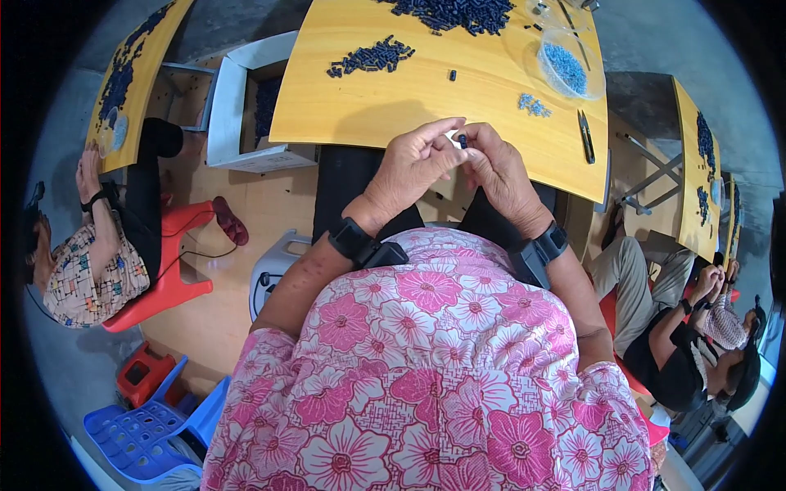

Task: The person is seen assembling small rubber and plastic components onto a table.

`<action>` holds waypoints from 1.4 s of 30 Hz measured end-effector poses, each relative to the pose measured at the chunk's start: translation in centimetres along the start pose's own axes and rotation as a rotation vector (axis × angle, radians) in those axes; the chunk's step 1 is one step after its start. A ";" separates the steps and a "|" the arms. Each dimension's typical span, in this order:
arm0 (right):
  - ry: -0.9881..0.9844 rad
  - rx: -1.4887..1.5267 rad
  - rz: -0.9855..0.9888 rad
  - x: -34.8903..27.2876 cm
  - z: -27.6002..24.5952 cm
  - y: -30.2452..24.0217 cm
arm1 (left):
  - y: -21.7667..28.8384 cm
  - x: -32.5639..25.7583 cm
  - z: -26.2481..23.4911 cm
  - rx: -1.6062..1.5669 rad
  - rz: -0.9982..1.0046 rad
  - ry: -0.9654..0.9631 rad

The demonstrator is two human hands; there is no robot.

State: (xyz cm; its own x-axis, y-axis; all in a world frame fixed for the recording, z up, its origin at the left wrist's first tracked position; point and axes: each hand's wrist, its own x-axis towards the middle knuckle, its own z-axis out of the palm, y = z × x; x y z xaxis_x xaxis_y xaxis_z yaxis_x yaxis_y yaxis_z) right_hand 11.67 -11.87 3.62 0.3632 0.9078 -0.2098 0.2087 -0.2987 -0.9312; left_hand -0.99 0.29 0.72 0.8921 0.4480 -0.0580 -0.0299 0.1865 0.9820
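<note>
At the table's near edge both hands meet over my lap. My right hand (499, 168) pinches a small dark cylindrical piece (463, 141) between thumb and fingers, and the piece stands roughly upright. My left hand (416, 164) touches in from the other side with its fingers closed; what lies between its fingertips, if anything, is too small to make out. One more dark cylindrical piece (452, 75) lies alone on the table beyond the hands. To its left is a small heap of dark pieces (372, 57), and a larger pile (458, 12) sits farther back.
On the yellow table (327, 106), a clear bowl of small light-blue parts (565, 69) stands right, near loose light-blue parts (534, 105) and black snips (586, 137). A white box (233, 106) is left of the table. People sit at other tables on both sides.
</note>
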 end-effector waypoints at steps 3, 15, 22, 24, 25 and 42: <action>0.028 -0.209 -0.115 -0.3 0.2 0.1 | 1.1 -0.1 0.4 0.107 -0.008 -0.098; 0.044 -0.284 -0.171 -1.3 0.4 0.0 | 1.5 -0.9 1.1 0.157 0.024 -0.120; 0.041 -0.274 -0.144 -1.6 0.6 -0.1 | 2.0 -1.3 1.5 0.209 0.063 -0.105; 0.047 -0.285 -0.187 -1.4 0.6 0.1 | 2.0 -1.3 1.5 0.196 0.081 -0.096; 0.053 -0.295 -0.231 -1.3 0.6 0.2 | 2.0 -1.3 1.4 0.203 0.081 -0.086; 0.644 -0.279 -0.215 -5.0 -6.7 1.4 | 0.8 -0.9 0.8 0.150 0.021 -0.064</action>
State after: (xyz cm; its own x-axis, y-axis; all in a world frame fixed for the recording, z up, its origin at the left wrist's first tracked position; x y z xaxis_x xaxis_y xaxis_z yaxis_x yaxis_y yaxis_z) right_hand 16.20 -18.80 5.32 0.7319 0.6274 0.2660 0.5279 -0.2751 -0.8035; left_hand -1.45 -0.70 1.74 0.9191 0.3930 -0.0299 0.0142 0.0428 0.9990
